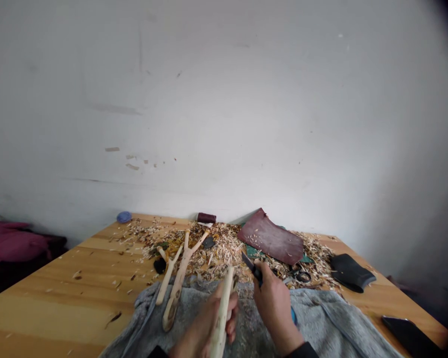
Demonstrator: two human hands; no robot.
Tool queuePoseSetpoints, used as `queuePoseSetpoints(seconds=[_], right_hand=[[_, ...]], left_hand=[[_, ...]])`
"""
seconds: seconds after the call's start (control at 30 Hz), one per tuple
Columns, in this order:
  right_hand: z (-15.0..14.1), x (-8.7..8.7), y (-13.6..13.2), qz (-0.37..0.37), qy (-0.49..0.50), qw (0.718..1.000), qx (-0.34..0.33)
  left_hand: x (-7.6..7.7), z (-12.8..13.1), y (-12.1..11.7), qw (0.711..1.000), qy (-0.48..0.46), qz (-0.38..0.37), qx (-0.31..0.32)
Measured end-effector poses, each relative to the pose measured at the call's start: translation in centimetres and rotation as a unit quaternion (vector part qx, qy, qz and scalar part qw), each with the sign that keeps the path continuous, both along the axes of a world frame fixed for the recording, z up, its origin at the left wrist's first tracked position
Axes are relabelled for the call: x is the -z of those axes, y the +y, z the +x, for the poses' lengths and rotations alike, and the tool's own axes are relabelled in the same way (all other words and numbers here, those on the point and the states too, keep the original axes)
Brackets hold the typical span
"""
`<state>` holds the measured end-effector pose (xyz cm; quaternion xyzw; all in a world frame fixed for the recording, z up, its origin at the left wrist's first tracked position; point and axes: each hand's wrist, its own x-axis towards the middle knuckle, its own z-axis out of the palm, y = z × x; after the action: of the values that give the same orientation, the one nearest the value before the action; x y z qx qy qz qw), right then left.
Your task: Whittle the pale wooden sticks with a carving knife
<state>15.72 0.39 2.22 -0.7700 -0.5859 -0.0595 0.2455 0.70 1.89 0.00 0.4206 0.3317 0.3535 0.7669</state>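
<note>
My left hand [209, 315] is wrapped round a peeled wooden stick [223, 308], which points up and away from me; the hand is slightly blurred. To its right, my right hand [274, 298] grips a utility knife [256, 271], its dark blade angled up to the left and apart from the stick. A grey towel [317, 318] lies below both hands. Left of them, two peeled forked sticks, a larger one [179, 283] and a smaller one [167, 278], rest with their handles on the towel and their forks toward the wall.
Wood shavings [224, 243] cover the back of the wooden table [48, 298]. Among them lie a maroon leather piece [271, 237], a thread spool [206, 218] and scissors [302, 276]. A black folded piece [353, 272] and a phone [410, 335] lie at right. A blue round item [124, 217] sits back left.
</note>
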Motion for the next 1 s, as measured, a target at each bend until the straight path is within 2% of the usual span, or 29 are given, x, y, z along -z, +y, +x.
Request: queuePoseSetpoints(seconds=[0.13, 0.2, 0.37, 0.47, 0.7, 0.87, 1.0], right_hand=[[0.9, -0.7, -0.1, -0.066, -0.005, 0.997, -0.03], [0.6, -0.8, -0.3, -0.099, -0.01, 0.994, -0.053], [-1.2, -0.7, -0.8, -0.127, -0.028, 0.985, -0.111], [-1.7, -0.7, -0.8, -0.141, -0.026, 0.982, -0.121], [-2.2, -1.3, -1.2, -0.163, -0.039, 0.979, -0.112], [-2.4, -1.5, -1.4, -0.169, -0.04, 0.98, -0.101], [-2.7, -1.5, -1.3, -0.167, -0.053, 0.981, -0.086]], left_hand=[[-1.0, -0.6, -0.2, 0.999, -0.023, -0.024, -0.006], [-1.2, -0.7, -0.2, 0.999, -0.024, -0.038, -0.011], [-1.6, -0.6, -0.4, 0.999, -0.005, -0.039, -0.034], [-0.9, -0.5, -0.5, 0.998, 0.051, -0.023, -0.04], [2.3, -0.2, 0.0, 0.991, 0.129, 0.036, -0.01], [2.2, 0.3, -0.1, 0.984, 0.164, 0.048, -0.048], [1.6, 0.0, -0.3, 0.981, 0.179, 0.062, -0.033]])
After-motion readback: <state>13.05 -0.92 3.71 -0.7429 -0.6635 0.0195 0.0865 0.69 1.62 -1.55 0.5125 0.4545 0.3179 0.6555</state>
